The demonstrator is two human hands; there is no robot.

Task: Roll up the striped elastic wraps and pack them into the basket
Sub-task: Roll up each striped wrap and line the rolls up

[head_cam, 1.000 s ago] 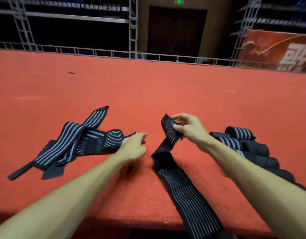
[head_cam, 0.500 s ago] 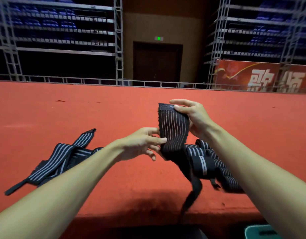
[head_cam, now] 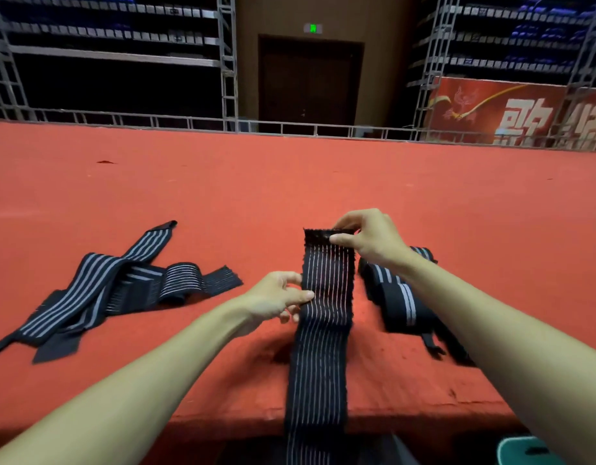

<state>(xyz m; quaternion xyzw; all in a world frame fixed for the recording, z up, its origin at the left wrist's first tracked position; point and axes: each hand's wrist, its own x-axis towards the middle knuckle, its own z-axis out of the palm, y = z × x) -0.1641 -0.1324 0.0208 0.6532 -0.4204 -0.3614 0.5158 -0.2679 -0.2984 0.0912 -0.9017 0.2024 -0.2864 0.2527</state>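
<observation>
Your right hand (head_cam: 370, 241) is pinching the top end of the striped wrap (head_cam: 325, 347), your left hand (head_cam: 274, 297) is pinching its side edge lower down; soft, stretchy, seemingly light, it is trailing off the platform (head_cam: 289, 182).

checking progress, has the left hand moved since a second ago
Yes. The left hand has left the loose wrap pile and gone right, now pinching the edge of the held wrap.

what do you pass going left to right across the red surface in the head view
loose pile of unrolled wraps → left hand → stretched-out wrap → rolled wraps → teal object at the bottom edge
</observation>
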